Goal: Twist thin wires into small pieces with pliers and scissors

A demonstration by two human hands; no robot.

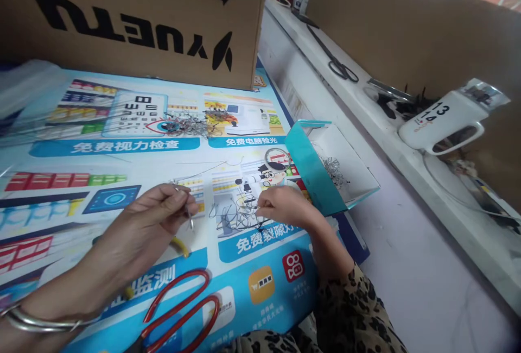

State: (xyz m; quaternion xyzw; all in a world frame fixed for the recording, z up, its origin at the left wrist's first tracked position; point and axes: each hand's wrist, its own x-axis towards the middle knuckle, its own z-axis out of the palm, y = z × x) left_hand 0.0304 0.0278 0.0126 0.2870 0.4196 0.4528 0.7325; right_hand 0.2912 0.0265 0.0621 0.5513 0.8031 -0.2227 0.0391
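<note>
My left hand (163, 214) is closed in a pinch on a thin wire (209, 169) that runs out to the right above the printed sheet. A small shiny tip (191, 221) pokes down below its fingers. My right hand (283, 206) has its fingers pressed together at the edge of a loose tangle of thin dark wires (234, 214); what it pinches is hidden. Beside it, an open teal box (307, 165) holds a clump of similar wires (334, 171). Red-handled scissors (179, 309) lie below my left hand, which partly covers a yellow-handled tool (180, 246).
Another wire tangle (189, 124) lies farther back on the printed sheet (163, 160). A large cardboard box (134, 21) stands behind it. On the right-hand ledge (386, 130) are black scissors (342, 69) and a white mug (439, 117), tilted in this view.
</note>
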